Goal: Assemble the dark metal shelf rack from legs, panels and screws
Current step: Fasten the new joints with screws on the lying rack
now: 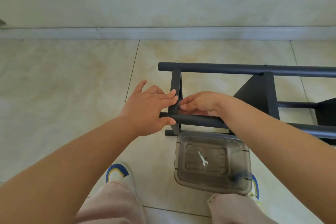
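The left hand (147, 107) lay against the near leg (196, 121) of the dark metal shelf rack (254, 94), its thumb under the tube's end and its straight fingers reaching over to touch the end panel (176, 85) that crossed between the legs. The right hand (201, 103) came in from the other side with its fingers curled toward the same joint, fingertips close to those of the left; whether they pinched a screw or anything else could not be told. The rack lay on its side on the tiled floor (72, 78), its far leg (236, 69) running parallel to the near one, near the wall. Just in front of the near leg stood a clear plastic container (212, 183), and a small wrench (202, 158) lay in it. Two shoes showed beside the container.
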